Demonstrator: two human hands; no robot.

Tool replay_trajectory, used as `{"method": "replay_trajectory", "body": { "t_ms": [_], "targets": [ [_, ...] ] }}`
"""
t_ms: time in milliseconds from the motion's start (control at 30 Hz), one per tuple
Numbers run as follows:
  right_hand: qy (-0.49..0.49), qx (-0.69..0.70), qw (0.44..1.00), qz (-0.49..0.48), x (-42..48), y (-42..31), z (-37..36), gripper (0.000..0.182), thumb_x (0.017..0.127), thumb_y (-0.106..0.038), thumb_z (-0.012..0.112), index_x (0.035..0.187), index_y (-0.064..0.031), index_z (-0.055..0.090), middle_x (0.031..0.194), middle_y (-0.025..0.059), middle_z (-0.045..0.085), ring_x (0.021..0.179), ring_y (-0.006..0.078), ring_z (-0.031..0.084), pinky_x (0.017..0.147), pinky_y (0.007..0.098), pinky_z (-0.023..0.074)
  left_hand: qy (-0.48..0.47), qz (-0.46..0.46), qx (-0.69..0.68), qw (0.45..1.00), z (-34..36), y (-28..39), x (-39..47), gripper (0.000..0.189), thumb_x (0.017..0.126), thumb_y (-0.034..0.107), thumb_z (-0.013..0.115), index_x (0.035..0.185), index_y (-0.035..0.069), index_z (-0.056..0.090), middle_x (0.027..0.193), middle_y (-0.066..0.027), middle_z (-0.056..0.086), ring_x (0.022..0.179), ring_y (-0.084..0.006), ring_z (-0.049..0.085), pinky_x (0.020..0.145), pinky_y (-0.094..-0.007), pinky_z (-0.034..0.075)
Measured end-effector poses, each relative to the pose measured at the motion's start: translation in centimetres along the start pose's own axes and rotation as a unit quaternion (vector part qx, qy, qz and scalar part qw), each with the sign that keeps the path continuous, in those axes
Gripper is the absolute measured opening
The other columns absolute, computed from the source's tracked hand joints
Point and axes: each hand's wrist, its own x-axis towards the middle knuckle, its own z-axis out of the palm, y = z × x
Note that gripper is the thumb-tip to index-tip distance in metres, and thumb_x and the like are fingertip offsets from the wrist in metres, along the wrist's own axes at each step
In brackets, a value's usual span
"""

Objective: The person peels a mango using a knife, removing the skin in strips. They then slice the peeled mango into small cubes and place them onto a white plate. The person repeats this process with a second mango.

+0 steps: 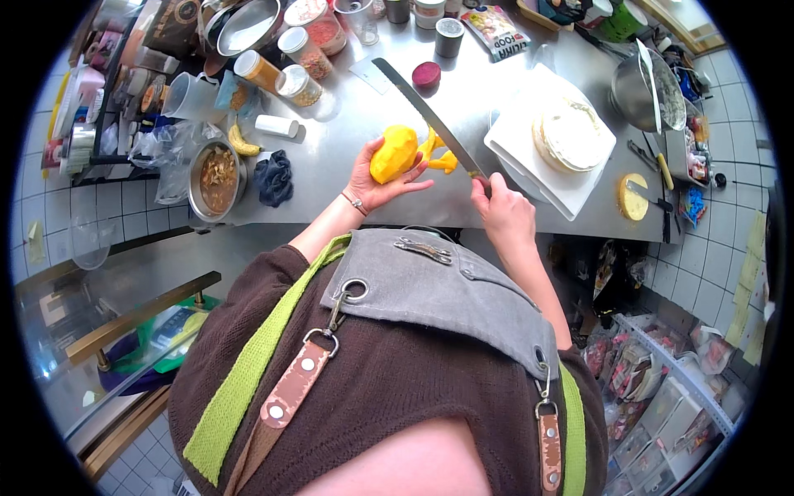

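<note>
A peeled yellow mango (394,154) rests in my left hand (369,184), its fingers cupped around the fruit above the steel table. My right hand (507,208) grips the handle of a long serrated knife (432,119), whose blade slants up and to the left. Yellow mango peelings (441,160) lie on the table just right of the fruit, partly behind the blade. Further right, a round cake layer topped with white cream (569,135) sits on a white board (561,197), apart from both hands.
A halved dragon fruit (426,75) stands beyond the knife tip. To the left are a banana (242,139), a dark cloth (273,178) and a steel bowl of scraps (214,178). At right, a mixing bowl (645,93) and a round sponge piece (632,196) lie near the table's edge.
</note>
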Motion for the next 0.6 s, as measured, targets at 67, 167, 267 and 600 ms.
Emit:
{"method": "replay_trajectory", "body": {
  "t_ms": [67, 167, 267, 600],
  "targets": [
    [0.004, -0.020, 1.000, -0.016, -0.2, -1.0, -1.0, 0.031, 0.097, -0.037, 0.059, 0.085, -0.0081, 0.057, 0.064, 0.0186, 0.066, 0.064, 0.0411, 0.067, 0.057, 0.0513, 0.0527, -0.014, 0.021, -0.001, 1.000, -0.3, 0.3, -0.4, 0.050, 0.096, 0.044, 0.061, 0.134, 0.012, 0.055, 0.122, -0.0087, 0.063, 0.121, -0.0264, 0.055, 0.112, -0.0616, 0.035],
    [0.000, -0.039, 0.999, -0.025, -0.9, -2.6, -2.1, 0.030, 0.098, -0.035, 0.059, 0.085, -0.0078, 0.057, 0.064, 0.0182, 0.065, 0.064, 0.0406, 0.067, 0.057, 0.0508, 0.0523, -0.047, 0.027, 0.045, 0.997, -0.8, 0.9, -0.9, 0.047, 0.102, 0.046, 0.050, 0.137, 0.015, 0.053, 0.131, -0.0042, 0.060, 0.121, -0.0232, 0.057, 0.110, -0.0549, 0.039],
    [0.016, 0.028, 0.998, -0.044, -0.9, -3.0, -1.8, 0.032, 0.097, -0.035, 0.061, 0.082, -0.0071, 0.057, 0.062, 0.0177, 0.064, 0.062, 0.0392, 0.067, 0.056, 0.0488, 0.0528, -0.030, 0.032, 0.161, 0.986, 0.0, 1.5, -2.0, 0.049, 0.105, 0.050, 0.042, 0.139, 0.017, 0.052, 0.132, -0.0029, 0.059, 0.118, -0.0208, 0.060, 0.105, -0.0503, 0.045],
    [-0.080, 0.295, 0.951, -0.035, 0.7, -2.5, 2.7, 0.043, 0.100, -0.034, 0.059, 0.078, 0.0025, 0.053, 0.057, 0.0096, 0.048, 0.051, 0.0158, 0.044, 0.052, 0.0362, 0.0417, 0.038, 0.053, 0.214, 0.975, 1.4, 0.6, -4.6, 0.046, 0.103, 0.043, 0.053, 0.132, 0.007, 0.053, 0.119, -0.0101, 0.062, 0.107, -0.0197, 0.063, 0.092, -0.0367, 0.055]
  ]
}}
